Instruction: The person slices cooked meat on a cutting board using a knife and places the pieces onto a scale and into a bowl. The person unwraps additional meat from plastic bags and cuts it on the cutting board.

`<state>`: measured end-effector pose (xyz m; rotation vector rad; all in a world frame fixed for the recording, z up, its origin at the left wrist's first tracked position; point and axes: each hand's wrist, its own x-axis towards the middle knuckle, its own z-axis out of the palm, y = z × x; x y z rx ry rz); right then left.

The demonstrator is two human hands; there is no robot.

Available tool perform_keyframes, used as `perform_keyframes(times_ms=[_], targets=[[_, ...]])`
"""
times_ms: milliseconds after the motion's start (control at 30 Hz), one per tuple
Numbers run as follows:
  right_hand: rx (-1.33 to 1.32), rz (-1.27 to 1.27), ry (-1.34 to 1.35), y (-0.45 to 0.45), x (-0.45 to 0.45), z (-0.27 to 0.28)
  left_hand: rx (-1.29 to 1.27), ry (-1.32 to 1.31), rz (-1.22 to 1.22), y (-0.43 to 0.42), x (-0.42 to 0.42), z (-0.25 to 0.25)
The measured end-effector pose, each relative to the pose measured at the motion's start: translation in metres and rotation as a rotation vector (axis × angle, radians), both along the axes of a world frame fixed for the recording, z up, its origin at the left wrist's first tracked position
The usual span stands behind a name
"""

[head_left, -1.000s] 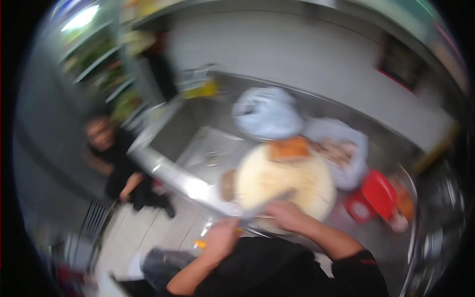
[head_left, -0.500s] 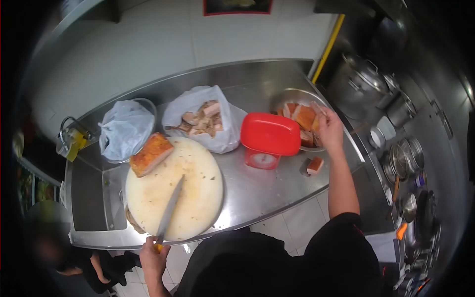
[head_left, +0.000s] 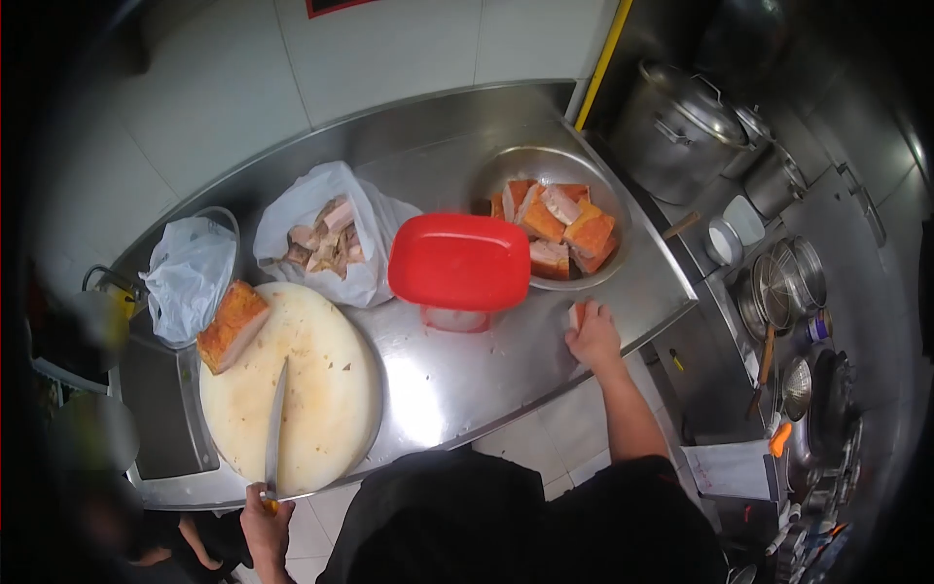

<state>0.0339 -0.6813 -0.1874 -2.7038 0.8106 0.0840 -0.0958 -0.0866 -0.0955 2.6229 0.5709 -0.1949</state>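
My left hand [head_left: 265,535] is closed round the yellow handle of a knife [head_left: 276,419], whose blade lies over the round white chopping board [head_left: 336,409]. At the board's far left edge rests a large slab of roast pork [head_left: 233,326] with browned skin. On the steel counter to the right, my right hand [head_left: 596,341] has its fingers closed on a small piece of roast pork [head_left: 577,314], mostly covered by the hand. Just beyond it is a metal bowl [head_left: 611,180] with several pork chunks [head_left: 565,216]. A red kitchen scale [head_left: 457,261] stands to the left of that hand.
An open white plastic bag [head_left: 375,209] of cut meat and a tied plastic bag [head_left: 185,273] sit along the back of the counter [head_left: 438,384]. A sink [head_left: 161,419] is at left. Pots [head_left: 671,127] and strainers stand at right. Another person's arm [head_left: 199,540] shows lower left.
My right hand has left the bowl and come down onto the small pork piece on the counter. The view has shifted right. My left hand still holds the knife over the board.
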Motion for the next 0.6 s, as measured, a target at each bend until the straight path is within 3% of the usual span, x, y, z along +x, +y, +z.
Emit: perform_keyframes(times_ms=[67, 100, 200, 300, 400, 433, 500, 600], targets=[[0.171, 0.014, 0.041, 0.002, -0.004, 0.016, -0.029, 0.062, 0.023, -0.007, 0.009, 0.013], [0.48, 0.107, 0.019, -0.018, -0.008, 0.003, -0.022, 0.029, -0.002, -0.003, 0.008, 0.009], [0.854, 0.027, -0.194, 0.006, -0.02, 0.078, 0.028, -0.033, -0.099, 0.011, 0.002, -0.006], [0.291, 0.273, -0.601, -0.001, 0.013, 0.09, 0.039, 0.003, -0.068, -0.004, 0.006, 0.004], [-0.253, 0.536, -0.571, -0.012, 0.058, 0.078, 0.029, 0.056, -0.046, -0.002, 0.007, 0.005], [-0.261, 0.552, -0.428, -0.01, 0.063, 0.074, 0.02, 0.053, -0.037, 0.003, 0.006, -0.003], [-0.354, 0.539, -0.443, -0.019, 0.07, 0.062, -0.035, 0.093, 0.036, 0.004, 0.005, -0.004], [-0.337, 0.465, -0.668, -0.025, 0.108, 0.059, 0.033, 0.054, -0.007, -0.009, 0.004, 0.008]])
